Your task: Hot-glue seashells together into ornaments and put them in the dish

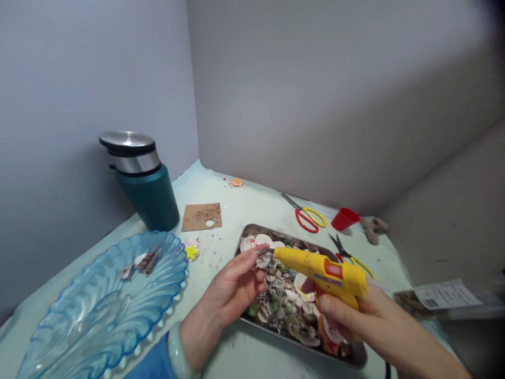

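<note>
Right hand (353, 318) wraps yellow glue gun (303, 263), long axis pointing left, tip near small grey piece (262, 251) pinched in left fingertips (249, 256). Shell tray (276, 335) lies beneath.

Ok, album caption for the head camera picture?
Right hand holding a yellow glue gun, left hand by its nozzle, above shells.

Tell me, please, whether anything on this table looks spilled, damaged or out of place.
Only some mess stands out: brown marks or bits cover part of the cardboard piece, and small dark specks lie scattered on the table in front of it, looking like stray debris against the pale surface.
</note>
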The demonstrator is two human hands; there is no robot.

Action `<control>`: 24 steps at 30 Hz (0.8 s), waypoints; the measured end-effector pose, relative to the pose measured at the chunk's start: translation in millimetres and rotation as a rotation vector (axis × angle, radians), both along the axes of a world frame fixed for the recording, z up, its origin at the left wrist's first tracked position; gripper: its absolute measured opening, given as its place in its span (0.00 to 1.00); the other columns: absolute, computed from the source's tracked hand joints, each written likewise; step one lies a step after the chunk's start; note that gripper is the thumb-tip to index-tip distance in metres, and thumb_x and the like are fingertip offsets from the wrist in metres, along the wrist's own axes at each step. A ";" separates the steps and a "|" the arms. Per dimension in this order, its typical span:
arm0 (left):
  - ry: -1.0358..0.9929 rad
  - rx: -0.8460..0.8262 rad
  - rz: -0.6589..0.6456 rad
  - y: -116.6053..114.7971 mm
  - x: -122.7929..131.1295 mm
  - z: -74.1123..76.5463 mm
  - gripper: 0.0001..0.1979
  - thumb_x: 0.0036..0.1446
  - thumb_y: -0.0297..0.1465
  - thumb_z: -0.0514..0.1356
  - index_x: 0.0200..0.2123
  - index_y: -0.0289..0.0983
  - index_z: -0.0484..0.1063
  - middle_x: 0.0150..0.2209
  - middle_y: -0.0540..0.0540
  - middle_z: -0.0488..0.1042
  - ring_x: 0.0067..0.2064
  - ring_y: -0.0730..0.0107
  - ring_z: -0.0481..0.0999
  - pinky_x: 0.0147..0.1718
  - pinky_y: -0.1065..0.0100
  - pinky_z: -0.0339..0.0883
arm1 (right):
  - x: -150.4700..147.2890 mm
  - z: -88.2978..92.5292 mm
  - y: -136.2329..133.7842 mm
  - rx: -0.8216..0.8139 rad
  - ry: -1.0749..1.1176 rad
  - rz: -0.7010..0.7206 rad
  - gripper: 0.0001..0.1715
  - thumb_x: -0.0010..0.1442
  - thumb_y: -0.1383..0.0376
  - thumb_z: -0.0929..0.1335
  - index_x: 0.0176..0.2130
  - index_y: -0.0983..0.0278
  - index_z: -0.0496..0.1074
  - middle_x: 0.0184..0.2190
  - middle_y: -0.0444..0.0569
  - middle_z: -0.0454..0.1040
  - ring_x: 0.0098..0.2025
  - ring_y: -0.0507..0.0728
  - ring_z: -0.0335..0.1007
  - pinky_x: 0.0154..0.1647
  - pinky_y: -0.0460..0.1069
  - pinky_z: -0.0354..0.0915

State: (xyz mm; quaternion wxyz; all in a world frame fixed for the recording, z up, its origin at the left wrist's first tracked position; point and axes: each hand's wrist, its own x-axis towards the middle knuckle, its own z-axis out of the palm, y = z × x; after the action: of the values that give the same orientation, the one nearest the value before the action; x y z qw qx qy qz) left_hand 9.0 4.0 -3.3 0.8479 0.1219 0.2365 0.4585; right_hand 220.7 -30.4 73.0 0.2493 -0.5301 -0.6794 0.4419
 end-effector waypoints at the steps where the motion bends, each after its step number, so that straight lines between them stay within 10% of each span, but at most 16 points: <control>1: -0.001 0.000 0.003 0.1 0.0 -0.1 0.16 0.54 0.31 0.64 0.47 0.36 0.75 0.31 0.48 0.70 0.27 0.79 0.66 0.30 0.73 0.64 | -0.6 0.7 0.2 -0.007 0.004 0.001 0.16 0.59 0.54 0.67 0.42 0.60 0.75 0.35 0.47 0.78 0.34 0.57 0.75 0.33 0.49 0.73; 24: 0.000 0.010 0.030 -0.2 0.6 -0.5 0.16 0.52 0.31 0.65 0.45 0.35 0.75 0.31 0.48 0.70 0.28 0.79 0.66 0.30 0.73 0.63 | -1.1 2.7 0.0 0.029 -0.049 0.020 0.15 0.58 0.55 0.67 0.41 0.59 0.76 0.34 0.47 0.78 0.36 0.59 0.74 0.35 0.50 0.73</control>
State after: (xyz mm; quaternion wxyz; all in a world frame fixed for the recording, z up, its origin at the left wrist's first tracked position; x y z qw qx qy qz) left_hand 9.5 3.9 -3.8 0.8404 0.1224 0.2358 0.4724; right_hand 219.6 -30.3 75.6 0.2357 -0.5302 -0.6971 0.4212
